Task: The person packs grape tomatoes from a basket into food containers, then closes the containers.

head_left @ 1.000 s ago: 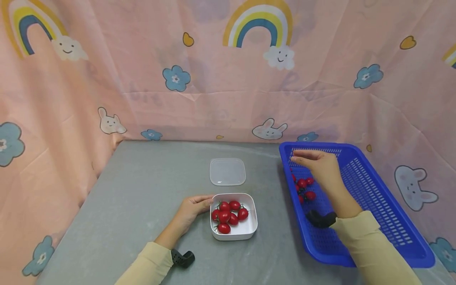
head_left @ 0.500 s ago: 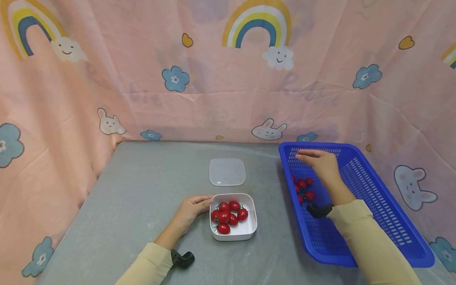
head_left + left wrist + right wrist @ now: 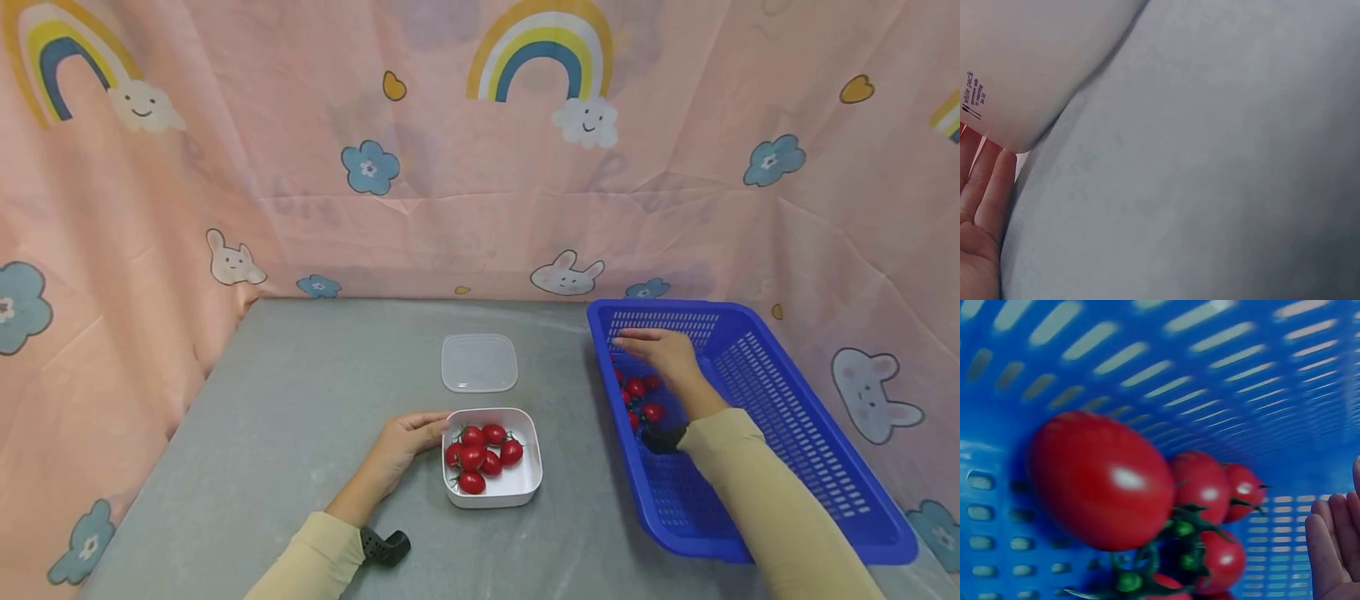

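A square white plastic container (image 3: 491, 498) stands on the grey table, with several red cherry tomatoes (image 3: 472, 456) inside. My left hand (image 3: 401, 443) rests at its back left corner, fingers straight against the outer wall. In the left wrist view, fingertips (image 3: 1004, 164) touch the container's side (image 3: 1035, 69). Inside the blue basket (image 3: 645, 517), my right hand (image 3: 663, 354) reaches over the far left end, its fingers straight and holding nothing. Several tomatoes (image 3: 635, 387) lie along the basket's left wall below that hand. Some have green stems, shown in the right wrist view beside the fingers (image 3: 1322, 550).
A flat translucent lid (image 3: 480, 363) lies behind the white container. The long basket has slotted, raised walls and takes up the table's right side. A pink patterned cloth (image 3: 450, 217) hangs at the back and sides.
My right hand first drew slightly right, then lowered into the basket, with its forearm shifting left. The left hand and the white container have stayed in place.
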`<state>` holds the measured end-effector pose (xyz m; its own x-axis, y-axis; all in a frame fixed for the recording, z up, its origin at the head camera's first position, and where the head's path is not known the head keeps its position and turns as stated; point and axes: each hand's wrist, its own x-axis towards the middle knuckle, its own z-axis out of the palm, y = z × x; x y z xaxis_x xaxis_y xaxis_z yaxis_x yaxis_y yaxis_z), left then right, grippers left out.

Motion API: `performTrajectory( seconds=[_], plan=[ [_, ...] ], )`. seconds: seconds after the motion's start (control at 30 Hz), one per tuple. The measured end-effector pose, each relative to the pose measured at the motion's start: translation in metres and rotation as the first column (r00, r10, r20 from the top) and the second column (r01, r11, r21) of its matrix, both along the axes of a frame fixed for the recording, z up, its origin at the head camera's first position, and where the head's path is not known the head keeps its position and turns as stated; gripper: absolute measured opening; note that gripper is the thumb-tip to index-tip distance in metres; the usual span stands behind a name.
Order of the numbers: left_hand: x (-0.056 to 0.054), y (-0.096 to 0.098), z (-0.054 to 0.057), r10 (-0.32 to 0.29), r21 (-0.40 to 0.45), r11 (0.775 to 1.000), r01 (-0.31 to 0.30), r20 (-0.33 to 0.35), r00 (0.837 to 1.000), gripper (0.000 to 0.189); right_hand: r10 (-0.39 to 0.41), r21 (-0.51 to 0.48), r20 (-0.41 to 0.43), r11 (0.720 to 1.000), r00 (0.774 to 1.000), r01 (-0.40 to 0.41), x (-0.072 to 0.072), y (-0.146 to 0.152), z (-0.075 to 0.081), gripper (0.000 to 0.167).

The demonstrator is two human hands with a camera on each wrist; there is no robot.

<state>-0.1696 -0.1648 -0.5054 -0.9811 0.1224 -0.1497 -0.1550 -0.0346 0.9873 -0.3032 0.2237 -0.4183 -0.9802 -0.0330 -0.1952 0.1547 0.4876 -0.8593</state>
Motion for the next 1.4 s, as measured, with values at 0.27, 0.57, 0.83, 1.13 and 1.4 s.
performTrajectory(
  seconds=[0.27, 0.57, 0.83, 1.13, 1.4],
  plan=[
    [0.0, 0.002, 0.001, 0.025, 0.004, 1.0, -0.025, 0.007, 1.0, 0.038, -0.002, -0.017, 0.061, 1.0, 0.998, 0.003, -0.006, -0.003, -0.011, 0.056],
    [-0.001, 0.001, 0.002, 0.024, -0.017, 1.0, -0.024, 0.023, 0.999, 0.037, 0.023, 0.022, 0.09, 0.999, 0.996, -0.025, -0.011, -0.006, -0.015, 0.055],
    [0.0, 0.001, 0.003, 0.012, -0.031, 0.999, -0.011, 0.015, 1.0, 0.039, 0.0, 0.056, 0.057, 0.998, 0.998, -0.003, -0.016, -0.009, -0.024, 0.048],
    [0.001, 0.0, 0.003, 0.021, -0.022, 1.0, -0.021, 0.022, 1.0, 0.038, -0.013, 0.085, 0.006, 0.996, 1.0, 0.012, -0.019, -0.013, -0.029, 0.04],
    [0.001, 0.001, 0.002, 0.013, -0.001, 1.0, -0.013, 0.021, 1.0, 0.039, 0.03, 0.252, -0.046, 0.968, 0.998, -0.017, -0.019, -0.013, -0.034, 0.034]
  ],
)
